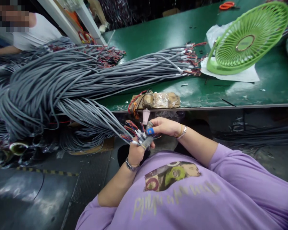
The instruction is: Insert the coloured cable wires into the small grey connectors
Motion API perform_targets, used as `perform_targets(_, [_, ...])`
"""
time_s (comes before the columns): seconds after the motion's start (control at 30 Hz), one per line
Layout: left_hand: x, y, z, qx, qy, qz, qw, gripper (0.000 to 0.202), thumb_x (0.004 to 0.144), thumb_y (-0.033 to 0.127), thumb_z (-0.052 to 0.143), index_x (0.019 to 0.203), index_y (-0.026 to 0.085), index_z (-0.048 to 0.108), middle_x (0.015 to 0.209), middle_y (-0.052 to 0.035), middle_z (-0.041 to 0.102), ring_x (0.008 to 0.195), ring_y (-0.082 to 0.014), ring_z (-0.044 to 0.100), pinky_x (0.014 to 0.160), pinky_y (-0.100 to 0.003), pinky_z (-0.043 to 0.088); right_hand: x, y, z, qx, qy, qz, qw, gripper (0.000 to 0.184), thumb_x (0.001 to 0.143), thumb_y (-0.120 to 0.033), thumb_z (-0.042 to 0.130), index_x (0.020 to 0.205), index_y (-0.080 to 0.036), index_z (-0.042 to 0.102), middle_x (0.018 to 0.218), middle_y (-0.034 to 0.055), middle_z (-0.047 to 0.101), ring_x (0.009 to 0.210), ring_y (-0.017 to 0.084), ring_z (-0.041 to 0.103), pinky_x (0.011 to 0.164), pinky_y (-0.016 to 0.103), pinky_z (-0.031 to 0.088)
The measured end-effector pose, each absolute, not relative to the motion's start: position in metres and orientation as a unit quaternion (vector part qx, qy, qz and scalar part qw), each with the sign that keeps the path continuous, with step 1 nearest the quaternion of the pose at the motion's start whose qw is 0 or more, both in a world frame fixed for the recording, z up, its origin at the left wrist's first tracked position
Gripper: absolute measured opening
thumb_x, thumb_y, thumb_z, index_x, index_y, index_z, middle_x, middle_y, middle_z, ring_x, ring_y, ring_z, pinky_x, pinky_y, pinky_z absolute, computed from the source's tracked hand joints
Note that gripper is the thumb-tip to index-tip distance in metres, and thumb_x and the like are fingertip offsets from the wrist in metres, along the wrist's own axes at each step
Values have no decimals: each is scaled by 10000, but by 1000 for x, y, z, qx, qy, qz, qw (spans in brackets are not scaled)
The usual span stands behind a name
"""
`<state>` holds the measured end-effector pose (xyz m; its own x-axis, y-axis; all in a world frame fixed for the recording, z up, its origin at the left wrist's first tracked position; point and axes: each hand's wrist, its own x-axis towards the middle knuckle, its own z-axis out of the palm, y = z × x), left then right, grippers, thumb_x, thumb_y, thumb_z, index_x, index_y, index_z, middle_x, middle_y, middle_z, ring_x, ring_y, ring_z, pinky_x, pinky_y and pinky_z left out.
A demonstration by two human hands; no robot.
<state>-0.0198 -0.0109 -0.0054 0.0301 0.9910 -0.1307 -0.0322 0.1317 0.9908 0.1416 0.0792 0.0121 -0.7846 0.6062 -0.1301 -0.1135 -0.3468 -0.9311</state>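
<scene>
Just below centre, my left hand [136, 154] grips multicoloured wire ends [138, 133] of grey round cables [93, 114] while my right hand [166, 126], hold unclear, apparently sorts strands, calling next for a steady pinch.

Grey cables [38, 76] run off the left edge; whether the right hand [167, 126] grips anything is unclear

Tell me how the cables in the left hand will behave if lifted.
Probably floppy: the cables bend between the pile and the left hand. Likely heavy together, being so many. Their thin wires may snag, since they splay.
</scene>
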Motion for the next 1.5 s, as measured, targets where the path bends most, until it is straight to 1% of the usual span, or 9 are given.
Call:
perform_targets(0.17, [-22, -10, -4, 493, 538, 412, 546, 256, 782, 362, 711, 669, 135, 673, 582, -44, 686, 480, -127, 605, 497, -236, 490, 140, 69, 15, -243, -567, 740, 267, 366, 684, -427, 787, 740, -122, 593, 649, -11, 600, 604, 96, 538, 612, 233, 448])
perform_targets(0.33, [-17, -10, -5, 422, 540, 494, 536, 262, 765, 387, 728, 692, 144, 662, 564, -23, 674, 465, -129, 609, 469, -232, 490, 152, 65, 9, -285, -554, 714, 319, 393, 756, -499, 711, 836, -126, 614, 755, 11, 620, 651, 94, 551, 630, 234, 472])
perform_targets(0.43, [-11, -8, -4, 384, 528, 546, 525, 270, 736, 394, 750, 690, 145, 654, 561, -17, 674, 471, -139, 627, 474, -237, 509, 153, 57, 1, -319, -523, 714, 338, 406, 714, -480, 751, 889, -137, 621, 799, 23, 637, 648, 99, 549, 576, 228, 461])
perform_targets(0.5, [-8, -6, -4, 378, 525, 563, 514, 280, 713, 402, 766, 693, 145, 655, 554, -16, 674, 478, -145, 639, 481, -237, 518, 147, 48, -3, -320, -497, 721, 363, 402, 680, -459, 782, 857, -144, 605, 744, 17, 641, 640, 111, 564, 547, 225, 433])
perform_targets(0.6, [-9, -6, -6, 383, 524, 560, 514, 303, 692, 422, 779, 692, 143, 661, 553, -25, 679, 499, -159, 659, 491, -240, 529, 133, 38, -4, -292, -441, 741, 412, 369, 742, -479, 725, 792, -167, 535, 543, -33, 575, 508, 104, 528, 509, 234, 385])
perform_targets(0.83, [-18, -12, -11, 401, 522, 538, 526, 286, 750, 401, 741, 672, 133, 680, 579, -51, 696, 506, -166, 664, 482, -249, 535, 117, 43, 5, -257, -433, 785, 360, 378, 721, -479, 727, 748, -179, 499, 416, -67, 511, 370, 101, 473, 430, 223, 347])
perform_targets(1.0, [-12, -12, -6, 364, 513, 591, 505, 280, 729, 394, 751, 651, 135, 677, 556, -34, 686, 474, -151, 645, 475, -243, 528, 117, 47, 3, -304, -433, 763, 372, 386, 678, -463, 766, 718, -152, 542, 476, -46, 538, 433, 77, 465, 454, 206, 278])
perform_targets(1.23, [-6, -8, 0, 317, 524, 622, 488, 333, 650, 443, 785, 629, 142, 644, 517, -15, 669, 440, -150, 634, 456, -242, 520, 118, 45, 4, -307, -420, 766, 379, 395, 653, -465, 787, 745, -150, 568, 537, -40, 548, 495, 79, 459, 496, 219, 291])
perform_targets(1.5, [-5, -7, 0, 326, 529, 626, 471, 329, 702, 432, 746, 600, 144, 623, 520, -19, 663, 455, -150, 641, 457, -237, 509, 120, 47, 4, -335, -419, 759, 369, 421, 599, -476, 807, 756, -145, 601, 601, -29, 560, 516, 68, 442, 497, 208, 330])
